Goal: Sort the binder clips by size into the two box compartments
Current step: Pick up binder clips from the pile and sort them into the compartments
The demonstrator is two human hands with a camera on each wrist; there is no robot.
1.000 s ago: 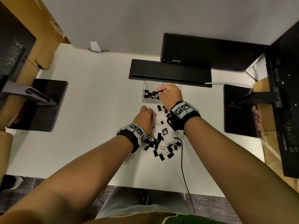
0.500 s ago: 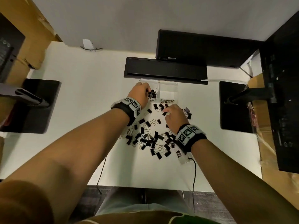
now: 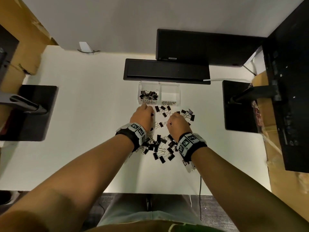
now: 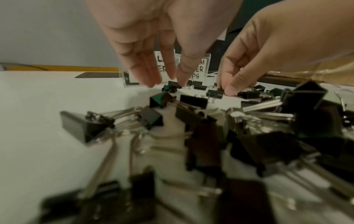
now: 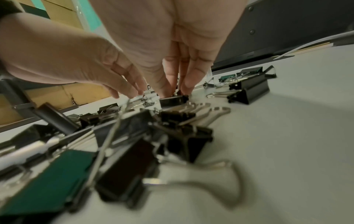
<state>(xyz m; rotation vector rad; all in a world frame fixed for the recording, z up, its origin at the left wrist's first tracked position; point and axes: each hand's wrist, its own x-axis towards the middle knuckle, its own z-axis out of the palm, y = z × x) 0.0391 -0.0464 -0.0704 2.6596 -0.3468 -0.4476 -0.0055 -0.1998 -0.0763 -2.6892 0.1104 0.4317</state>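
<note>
The heap of binder clips [image 3: 158, 146] is lying nearest on the white desk [image 3: 87, 114], between the two wrists, with wire handles pointing every way. Further out, the right hand [image 3: 178, 124] is reaching straight down, thumb and fingers closing together on a small black clip [image 5: 173, 100] directly beneath the tips (long axis running left-right across the hand; a firm hold is not clear yet). Just left of it, the left hand [image 3: 143, 117] is hovering with fingers loosely apart, tips right over another small clip [image 4: 169, 88], not yet gripping. Farthest, the clear two-compartment box [image 3: 178, 91] is sitting: left compartment holding small clips, right one looking bare. The left hand is nearer the box.
</note>
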